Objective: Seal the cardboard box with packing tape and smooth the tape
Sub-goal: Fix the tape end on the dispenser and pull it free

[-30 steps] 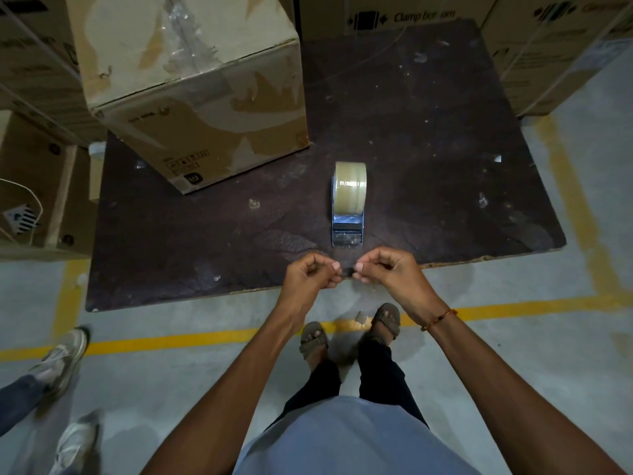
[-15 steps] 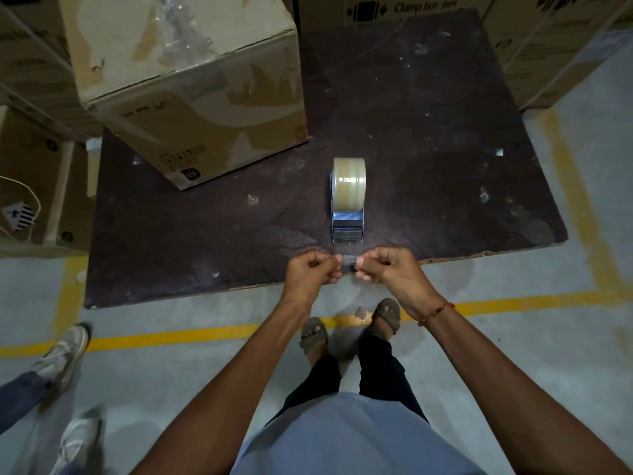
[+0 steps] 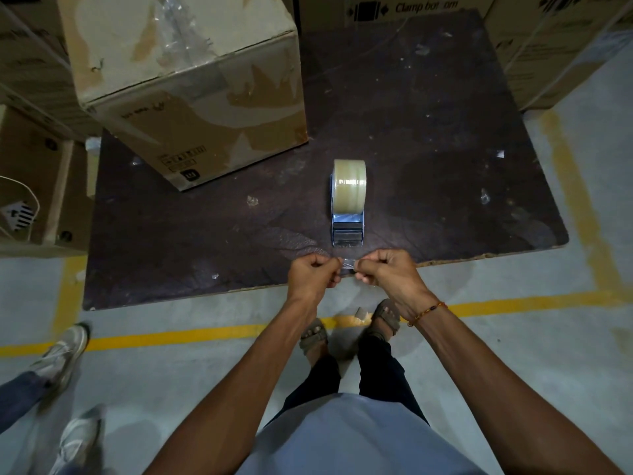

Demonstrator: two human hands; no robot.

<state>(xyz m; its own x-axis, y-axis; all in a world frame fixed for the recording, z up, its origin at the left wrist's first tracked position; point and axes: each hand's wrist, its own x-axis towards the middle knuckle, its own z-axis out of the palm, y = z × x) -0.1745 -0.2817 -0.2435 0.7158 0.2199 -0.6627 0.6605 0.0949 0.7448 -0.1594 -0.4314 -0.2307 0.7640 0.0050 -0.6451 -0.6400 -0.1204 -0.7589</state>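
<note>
A worn cardboard box (image 3: 191, 94) with old clear tape on top stands at the back left of a dark board (image 3: 428, 132). A tape dispenser (image 3: 348, 204) with a roll of clear packing tape rests on the board near its front edge. Just in front of the dispenser, my left hand (image 3: 313, 274) and my right hand (image 3: 388, 272) pinch a small strip of clear tape (image 3: 348, 264) between their fingertips. The strip is stretched between the two hands, close above the board's edge.
Stacked cartons (image 3: 548, 46) line the back and right. More cartons (image 3: 30, 166) stand at the left. Another person's shoes (image 3: 61, 358) are on the concrete floor at lower left. Yellow floor lines (image 3: 513, 305) run past my sandalled feet (image 3: 385, 317).
Both hands stay pinched together on the tape strip and have shifted slightly forward toward the dispenser. The dispenser and box have not moved.
</note>
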